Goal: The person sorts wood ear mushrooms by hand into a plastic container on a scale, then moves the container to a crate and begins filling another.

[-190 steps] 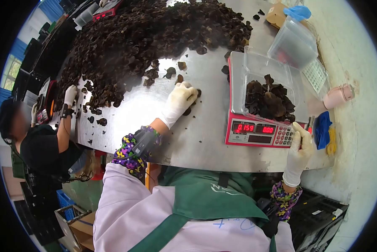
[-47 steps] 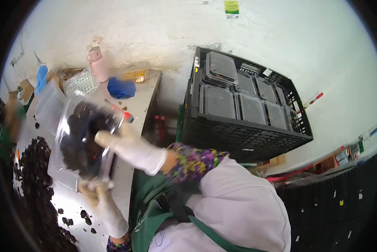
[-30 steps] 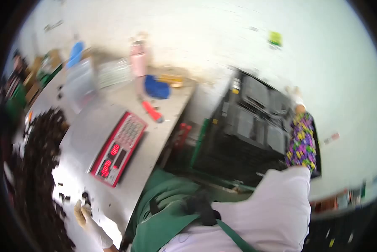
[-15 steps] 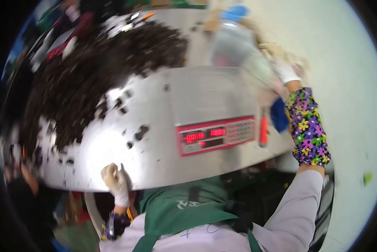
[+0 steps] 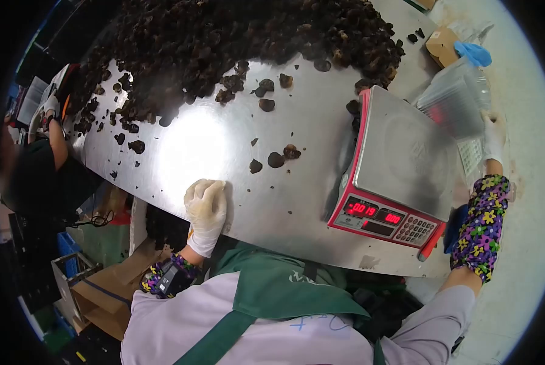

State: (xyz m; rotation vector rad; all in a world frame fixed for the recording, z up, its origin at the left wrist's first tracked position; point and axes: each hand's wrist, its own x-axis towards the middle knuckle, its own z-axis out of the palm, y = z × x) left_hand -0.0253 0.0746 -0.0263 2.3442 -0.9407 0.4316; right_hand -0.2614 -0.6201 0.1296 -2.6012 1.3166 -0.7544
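My left hand [image 5: 205, 207], in a whitish glove, rests on the near edge of the metal table with its fingers curled closed; nothing shows in it. My right hand [image 5: 494, 135], gloved too, reaches out to the far right. Its fingers are bent against the edge of a stack of clear plastic containers [image 5: 451, 100], with the fingertips partly hidden. Between my hands sits a red and silver digital scale [image 5: 406, 155], its pan bare and its red display lit. Against the scale's front right corner lies a red-handled tool [image 5: 431, 243].
Dark, mushroom-like pieces [image 5: 224, 42] form a big heap across the back, with loose ones [image 5: 276, 160] nearer. A cardboard box [image 5: 442, 45] and a blue plastic item [image 5: 473, 53] lie behind the containers. Another person's gloved hand [image 5: 51, 104] is at the left by a second scale.
The view has swung, so the table and scale appear tilted and further right. My right hand is now at the containers' edge. The scale's reading differs. My left hand stays closed on the table edge.
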